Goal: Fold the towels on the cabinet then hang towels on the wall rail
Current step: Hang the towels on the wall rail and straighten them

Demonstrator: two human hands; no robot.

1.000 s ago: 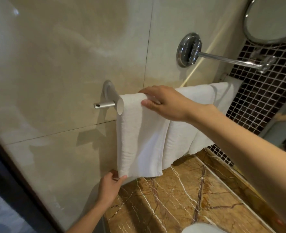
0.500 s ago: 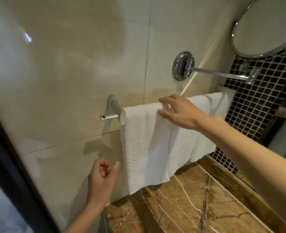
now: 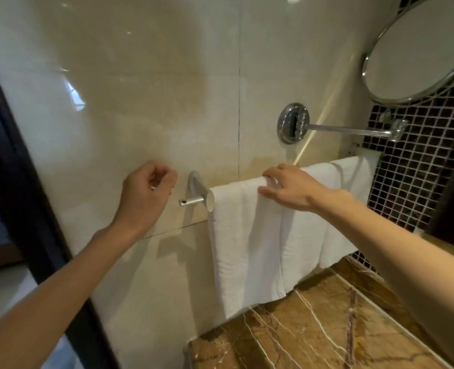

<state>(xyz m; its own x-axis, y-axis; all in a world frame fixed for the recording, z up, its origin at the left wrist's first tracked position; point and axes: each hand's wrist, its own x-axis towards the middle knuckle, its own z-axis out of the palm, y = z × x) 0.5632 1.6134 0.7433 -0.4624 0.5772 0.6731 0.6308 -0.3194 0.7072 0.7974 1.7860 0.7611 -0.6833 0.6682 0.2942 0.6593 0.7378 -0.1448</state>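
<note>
While draped over rail (image 3: 194, 201), towel (image 3: 247, 249) under curled fingers (image 3: 276, 170)

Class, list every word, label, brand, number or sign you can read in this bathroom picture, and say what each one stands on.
None: no text can be read anywhere in this view.
White terry towel on the silver metal wall rail: no tag or label shows.
Round chrome-framed mirror and its chrome wall mount: no brand mark visible.
Brown veined marble countertop: no print on it.
</note>
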